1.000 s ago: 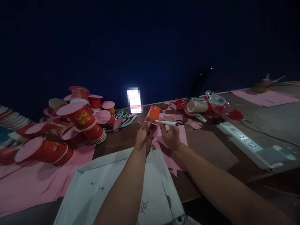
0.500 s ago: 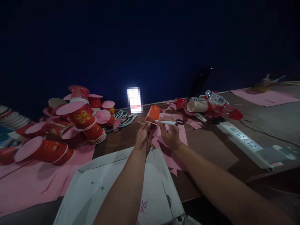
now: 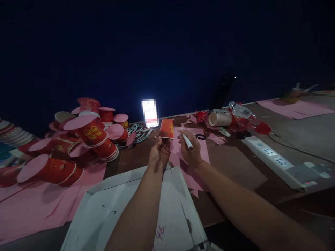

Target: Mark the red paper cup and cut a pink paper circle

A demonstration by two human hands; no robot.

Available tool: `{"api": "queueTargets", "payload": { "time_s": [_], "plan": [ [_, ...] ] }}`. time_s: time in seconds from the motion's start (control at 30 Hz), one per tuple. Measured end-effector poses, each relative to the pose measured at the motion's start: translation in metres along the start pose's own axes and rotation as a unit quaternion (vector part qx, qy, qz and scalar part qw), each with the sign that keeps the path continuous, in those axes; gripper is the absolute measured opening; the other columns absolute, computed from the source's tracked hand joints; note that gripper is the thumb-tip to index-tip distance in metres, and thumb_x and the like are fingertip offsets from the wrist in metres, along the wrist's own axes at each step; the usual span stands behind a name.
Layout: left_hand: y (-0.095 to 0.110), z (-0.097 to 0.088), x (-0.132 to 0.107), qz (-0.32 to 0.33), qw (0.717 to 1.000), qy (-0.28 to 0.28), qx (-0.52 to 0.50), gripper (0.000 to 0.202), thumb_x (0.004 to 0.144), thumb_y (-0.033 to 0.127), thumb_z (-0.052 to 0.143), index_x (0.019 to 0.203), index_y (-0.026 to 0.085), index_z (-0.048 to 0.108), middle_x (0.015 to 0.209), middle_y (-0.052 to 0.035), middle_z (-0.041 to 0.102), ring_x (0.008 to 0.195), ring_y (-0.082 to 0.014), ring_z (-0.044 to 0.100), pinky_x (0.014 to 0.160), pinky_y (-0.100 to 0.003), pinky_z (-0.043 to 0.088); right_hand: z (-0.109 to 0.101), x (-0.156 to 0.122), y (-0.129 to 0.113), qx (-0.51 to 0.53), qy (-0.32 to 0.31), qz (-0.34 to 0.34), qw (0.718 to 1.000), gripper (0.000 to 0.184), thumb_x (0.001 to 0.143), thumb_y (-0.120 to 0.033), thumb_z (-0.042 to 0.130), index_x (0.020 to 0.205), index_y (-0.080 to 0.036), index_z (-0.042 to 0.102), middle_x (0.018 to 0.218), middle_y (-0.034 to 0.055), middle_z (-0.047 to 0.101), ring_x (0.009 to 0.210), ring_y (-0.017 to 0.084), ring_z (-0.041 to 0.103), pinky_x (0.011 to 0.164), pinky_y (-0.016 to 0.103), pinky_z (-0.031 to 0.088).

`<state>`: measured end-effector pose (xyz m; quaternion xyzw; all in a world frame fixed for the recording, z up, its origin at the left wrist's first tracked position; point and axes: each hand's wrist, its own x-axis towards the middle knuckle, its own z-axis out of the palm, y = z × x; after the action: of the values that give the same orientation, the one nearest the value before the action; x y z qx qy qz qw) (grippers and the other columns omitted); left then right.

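Observation:
My left hand [image 3: 159, 153] is closed around the lower end of a red paper cup [image 3: 165, 128] with gold lettering on its right side. Its pale rim faces down toward my fingers. Just to the right, my right hand [image 3: 192, 150] grips a white marker-like pen [image 3: 187, 140], its tip pointing up and left, apart from the cup. Beneath both hands lies a sheet of pink paper [image 3: 205, 158] with cut edges. Black-handled scissors [image 3: 200, 136] rest on it beyond my right hand.
To the left, red cups topped with pink paper discs [image 3: 90, 134] are heaped on pink sheets [image 3: 34, 209]. A white box lid [image 3: 104, 195] lies under my forearms. Right are stacked cups [image 3: 220, 119], a power strip [image 3: 270, 162] and a cable. A lit, pixelated screen [image 3: 150, 112] stands behind.
The pen has come away from the cup and swung to a steeper angle in my right hand. My left hand has turned the cup, bringing gold lettering into view.

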<state>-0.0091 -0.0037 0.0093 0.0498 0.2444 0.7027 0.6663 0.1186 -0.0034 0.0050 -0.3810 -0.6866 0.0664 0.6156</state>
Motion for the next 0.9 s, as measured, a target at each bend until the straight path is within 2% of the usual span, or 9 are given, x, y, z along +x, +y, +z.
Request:
{"api": "queueTargets", "payload": {
  "time_s": [0.13, 0.27, 0.5, 0.67, 0.9],
  "plan": [
    [0.0033, 0.0013, 0.0003, -0.008, 0.999, 0.027, -0.019, 0.010, 0.084, 0.010, 0.056, 0.082, 0.014, 0.064, 0.083, -0.0046, 0.071, 0.079, -0.0118, 0.068, 0.080, -0.026, 0.055, -0.0002, 0.0003, -0.0027, -0.017, -0.011, -0.013, 1.000, 0.022, 0.090, -0.018, 0.048, 0.110, -0.023, 0.055, 0.099, 0.0065, 0.063, 0.094, 0.021, 0.060, 0.083, 0.041, 0.051],
    [0.0058, 0.0034, 0.0002, -0.010, 0.999, 0.049, -0.021, 0.014, 0.085, 0.009, 0.053, 0.080, 0.014, 0.065, 0.079, -0.0037, 0.071, 0.075, -0.0110, 0.068, 0.078, -0.025, 0.055, 0.0010, 0.0015, -0.0061, -0.046, -0.031, 0.005, 0.998, 0.020, 0.087, -0.022, 0.053, 0.107, -0.022, 0.054, 0.098, 0.0070, 0.061, 0.092, 0.021, 0.058, 0.083, 0.040, 0.049],
    [0.0058, 0.0035, -0.0010, -0.019, 0.998, 0.043, -0.037, 0.014, 0.083, 0.010, 0.054, 0.077, 0.012, 0.065, 0.076, -0.0042, 0.071, 0.070, -0.0104, 0.068, 0.075, -0.023, 0.055, 0.0039, 0.0006, -0.0068, -0.064, -0.080, -0.002, 0.995, 0.021, 0.082, -0.018, 0.055, 0.103, -0.021, 0.053, 0.098, 0.0076, 0.060, 0.091, 0.022, 0.057, 0.080, 0.039, 0.049],
    [0.0050, 0.0029, -0.0018, -0.014, 0.999, 0.032, 0.000, 0.012, 0.082, 0.011, 0.055, 0.083, 0.014, 0.067, 0.082, -0.0053, 0.072, 0.074, -0.0120, 0.068, 0.075, -0.024, 0.055, 0.0039, 0.0003, -0.0062, -0.067, -0.077, -0.007, 0.995, 0.020, 0.082, -0.016, 0.053, 0.102, -0.022, 0.054, 0.098, 0.0073, 0.061, 0.090, 0.023, 0.057, 0.080, 0.039, 0.049],
    [0.0029, 0.0050, -0.0051, -0.020, 1.000, 0.016, -0.007, 0.013, 0.081, 0.010, 0.057, 0.087, 0.014, 0.068, 0.083, -0.0063, 0.073, 0.075, -0.0133, 0.069, 0.074, -0.024, 0.056, 0.0021, 0.0002, -0.0034, -0.070, -0.071, -0.015, 0.995, 0.022, 0.081, -0.013, 0.050, 0.100, -0.021, 0.055, 0.098, 0.0071, 0.062, 0.093, 0.023, 0.057, 0.081, 0.038, 0.048]
  ]
}}
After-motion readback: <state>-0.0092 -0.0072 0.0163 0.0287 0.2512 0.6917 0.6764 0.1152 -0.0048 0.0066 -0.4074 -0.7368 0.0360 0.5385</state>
